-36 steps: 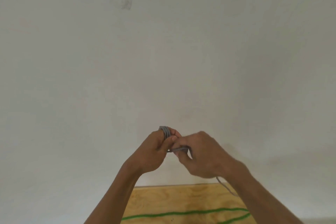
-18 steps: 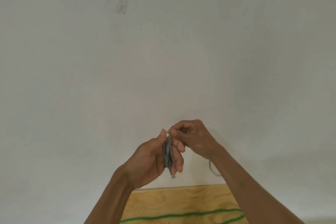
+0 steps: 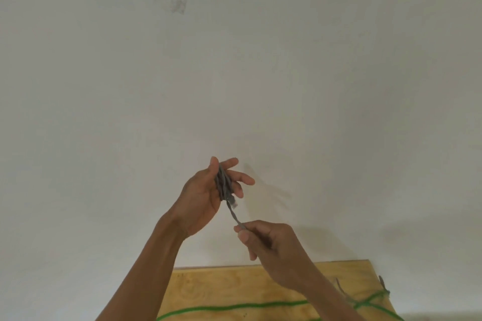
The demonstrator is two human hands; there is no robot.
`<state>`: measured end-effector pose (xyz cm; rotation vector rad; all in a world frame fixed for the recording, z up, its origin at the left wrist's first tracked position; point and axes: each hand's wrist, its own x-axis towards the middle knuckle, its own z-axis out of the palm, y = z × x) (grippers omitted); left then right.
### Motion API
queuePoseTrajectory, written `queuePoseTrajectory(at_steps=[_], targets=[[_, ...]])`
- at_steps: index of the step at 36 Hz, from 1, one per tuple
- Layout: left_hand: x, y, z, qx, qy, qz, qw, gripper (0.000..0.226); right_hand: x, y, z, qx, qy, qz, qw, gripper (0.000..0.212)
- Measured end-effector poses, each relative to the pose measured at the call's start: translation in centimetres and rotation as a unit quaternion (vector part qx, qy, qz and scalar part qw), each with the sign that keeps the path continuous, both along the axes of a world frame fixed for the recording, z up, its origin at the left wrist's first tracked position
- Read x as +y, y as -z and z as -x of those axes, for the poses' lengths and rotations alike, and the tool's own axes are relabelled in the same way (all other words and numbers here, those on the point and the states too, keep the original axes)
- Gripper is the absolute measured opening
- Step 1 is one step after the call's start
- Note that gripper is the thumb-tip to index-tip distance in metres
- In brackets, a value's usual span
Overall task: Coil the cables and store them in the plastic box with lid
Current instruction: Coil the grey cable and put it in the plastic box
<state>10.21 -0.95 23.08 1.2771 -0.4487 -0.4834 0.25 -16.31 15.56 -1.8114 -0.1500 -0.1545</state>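
Above the plywood bench, the left hand is gripping a coiled grey cable while the right hand is pinching its free strand just below.

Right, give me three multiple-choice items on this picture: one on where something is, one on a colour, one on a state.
1. Where does the wooden board lie?
A. at the bottom of the view, below the hands
B. high on the wall
C. to the left of the left arm

2. What colour is the cable lying across the board?
A. red
B. green
C. white

3. What is the left hand doing with the grey cable?
A. holding a wound bundle of it
B. hanging with nothing in it
C. pressing it flat on the board

Answers: 1 A, the board fills the lower edge under both arms. 2 B, a bright green line crosses the wood. 3 A, the grey loops sit between thumb and fingers, while the right hand pinches the free strand below.
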Motion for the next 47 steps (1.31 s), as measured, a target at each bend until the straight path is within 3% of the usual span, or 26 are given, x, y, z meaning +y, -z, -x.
queuePoseTrajectory(at_steps=[5,11,14,18,21,25,29,30,32,34,37,40,47], targets=[[-0.2,1.4,-0.2,-0.001,-0.01,-0.047,0.999,0.063,-0.4,-2.4,0.5,-0.009,-0.037,0.119,0.992,0.024],[0.0,2.0,0.8,-0.046,0.06,-0.199,0.977,0.075,-3.0,-6.6,-1.5,-0.09,-0.028,0.24,0.966,0.014],[0.0,2.2,1.7,-0.012,0.149,-0.185,0.971,0.089,-4.4,-8.7,-3.0,-0.086,-0.06,0.197,0.975,0.004],[-1.0,2.1,2.9,0.033,0.222,-0.152,0.962,0.091,-4.9,-9.0,-5.2,-0.055,-0.097,0.078,0.991,0.015],[-1.5,1.9,3.6,0.049,0.226,-0.086,0.969,0.092,-4.9,-7.8,-6.5,-0.051,-0.109,-0.022,0.993,0.011],[-1.6,1.5,4.0,0.051,0.187,-0.007,0.981,0.084,-4.3,-5.0,-6.5,-0.044,-0.057,-0.086,0.994,0.006],[-1.6,1.0,3.9,0.022,0.162,0.032,0.986,0.069,-2.6,-2.8,-5.4,-0.02,-0.07,-0.156,0.985,0.043],[-1.6,0.9,3.8,0.011,0.151,0.036,0.988,0.064,-2.2,-2.3,-4.8,-0.031,-0.074,-0.155,0.985,0.046],[-1.3,0.4,3.5,-0.007,0.126,0.039,0.991,0.054,-1.0,-1.9,-3.7,-0.015,-0.066,-0.114,0.991,0.017],[-0.9,-0.2,3.0,-0.027,0.099,0.04,0.994,0.048,-0.1,-0.9,-2.8,0.01,-0.032,-0.095,0.995,0.034],[-0.4,-0.6,2.2,-0.062,0.052,0.031,0.996,0.042,1.1,0.1,-1.5,0.024,-0.002,-0.128,0.991,0.02],[0.0,-0.6,1.5,-0.116,0.006,-0.026,0.993,0.027,1.9,-0.2,-0.5,0.007,0.002,-0.071,0.997,0.019],[1.3,0.4,1.0,-0.202,0.019,-0.194,0.96,0.035,0.3,-4.1,0.2,-0.068,0.003,0.031,0.997,0.02]])
